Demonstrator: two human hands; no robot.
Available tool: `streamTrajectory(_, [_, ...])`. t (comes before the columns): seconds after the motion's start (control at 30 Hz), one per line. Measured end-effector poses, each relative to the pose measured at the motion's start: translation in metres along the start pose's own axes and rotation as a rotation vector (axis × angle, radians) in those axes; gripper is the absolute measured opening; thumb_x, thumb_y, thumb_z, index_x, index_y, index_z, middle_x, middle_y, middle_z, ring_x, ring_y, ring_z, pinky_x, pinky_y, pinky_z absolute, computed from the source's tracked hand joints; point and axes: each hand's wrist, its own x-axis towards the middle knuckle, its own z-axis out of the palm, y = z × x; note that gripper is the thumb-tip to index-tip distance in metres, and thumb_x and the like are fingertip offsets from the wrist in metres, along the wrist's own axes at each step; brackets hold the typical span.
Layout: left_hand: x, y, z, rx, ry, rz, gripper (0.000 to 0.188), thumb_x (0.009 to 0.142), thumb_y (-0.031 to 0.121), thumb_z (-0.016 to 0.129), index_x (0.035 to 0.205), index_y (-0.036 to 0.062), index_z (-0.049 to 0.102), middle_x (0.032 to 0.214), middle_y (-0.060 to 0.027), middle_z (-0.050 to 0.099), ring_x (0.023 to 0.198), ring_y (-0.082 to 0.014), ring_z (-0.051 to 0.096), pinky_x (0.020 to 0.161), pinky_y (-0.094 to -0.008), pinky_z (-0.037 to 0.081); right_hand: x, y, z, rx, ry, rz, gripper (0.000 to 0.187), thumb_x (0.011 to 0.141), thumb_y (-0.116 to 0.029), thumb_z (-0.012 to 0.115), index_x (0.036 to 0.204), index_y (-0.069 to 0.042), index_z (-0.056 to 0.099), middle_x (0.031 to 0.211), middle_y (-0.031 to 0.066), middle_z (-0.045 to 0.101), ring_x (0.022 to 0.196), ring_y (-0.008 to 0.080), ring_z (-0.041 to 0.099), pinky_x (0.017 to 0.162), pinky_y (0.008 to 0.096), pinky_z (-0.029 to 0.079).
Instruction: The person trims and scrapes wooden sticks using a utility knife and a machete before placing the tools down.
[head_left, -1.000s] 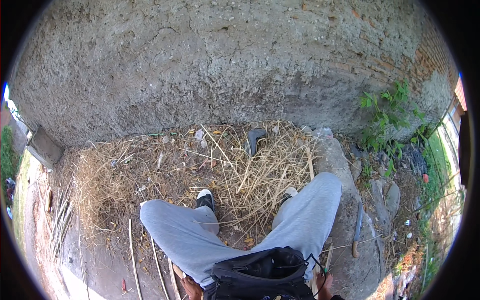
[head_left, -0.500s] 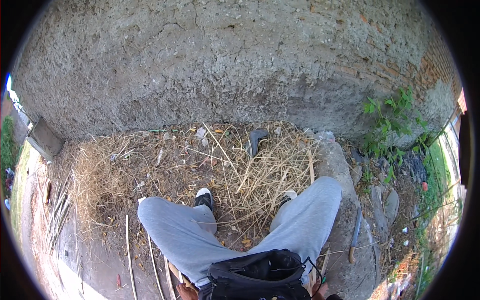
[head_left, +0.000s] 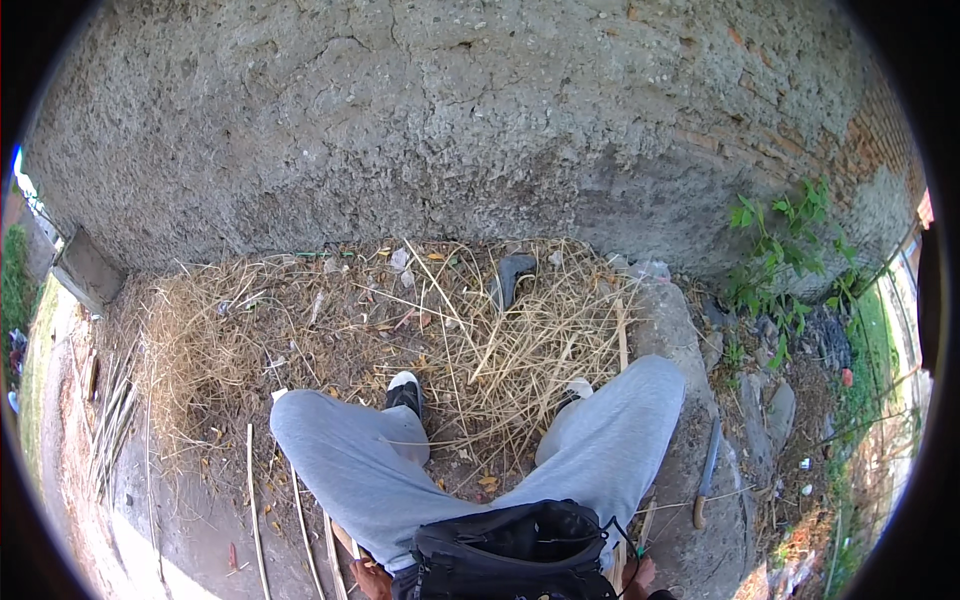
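At the lower edge, my left hand (head_left: 371, 579) shows only in part, beside my left thigh and close to pale split strips (head_left: 332, 555) on the ground. My right hand (head_left: 637, 574) is low on the other side of a black bag (head_left: 500, 548) at my waist. Near the right hand are a pale strip (head_left: 648, 520) and a small green bit (head_left: 640, 551). The bag and the picture's edge hide most of both hands, so their grip cannot be made out. A knife (head_left: 709, 470) with a wooden handle lies on the stone ledge to the right.
A rough grey wall (head_left: 450, 130) stands in front. Loose straw-like strips (head_left: 540, 350) and a dry heap (head_left: 190, 370) cover the ground, with a dark boot-like object (head_left: 511, 280) among them. Long sticks (head_left: 115, 430) lie at the left. A leafy plant (head_left: 780, 250) grows at the right.
The view has shifted slightly. My left knee and left foot appear a little farther left and up. Both hands stay low at the bottom edge, with little visible movement.
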Motion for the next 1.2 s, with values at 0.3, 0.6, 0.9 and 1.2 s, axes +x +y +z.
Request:
streamTrajectory(0.3, [-0.001,-0.002,-0.003,0.003,0.002,0.005,0.013,0.074,0.0,0.051,0.085,0.0005,0.057,0.098,-0.0207,0.052,0.092,-0.0416,0.055,0.081,-0.0492,0.044,0.003,0.006,-0.008,0.02,-0.045,0.0,0.045,0.084,-0.042,0.066,0.098,0.001,0.069,0.085,0.0216,0.067,0.081,0.0419,0.064,0.072,0.0488,0.05])
streamTrajectory(0.6, [0.005,-0.014,0.006,-0.063,0.013,0.012,0.013,0.073,-0.002,0.05,0.084,0.0003,0.057,0.098,-0.0205,0.052,0.092,-0.0414,0.055,0.08,-0.0487,0.044,-0.001,0.005,-0.023,0.083,-0.071,-0.033,0.047,0.087,-0.045,0.063,0.098,0.0,0.069,0.084,0.0209,0.067,0.081,0.0416,0.063,0.073,0.0484,0.05])
streamTrajectory(0.9, [0.027,-0.011,0.021,-0.364,0.103,0.046,0.006,0.077,-0.005,0.052,0.08,-0.0001,0.054,0.094,-0.0194,0.052,0.09,-0.0404,0.054,0.079,-0.0463,0.043,0.024,0.06,-0.018,-0.15,0.088,-0.06,0.046,0.089,-0.044,0.063,0.098,0.0,0.069,0.084,0.0204,0.067,0.08,0.0411,0.062,0.075,0.0465,0.051])
streamTrajectory(1.2, [0.024,-0.001,0.02,-0.212,0.058,0.177,0.01,0.083,0.005,0.057,0.087,-0.0026,0.06,0.093,-0.02,0.055,0.089,-0.0393,0.056,0.077,-0.0458,0.044,0.06,0.033,-0.094,-0.042,0.07,-0.018,0.023,0.08,-0.019,0.068,0.085,0.004,0.067,0.07,0.0221,0.062,0.069,0.042,0.062,0.065,0.0459,0.05])
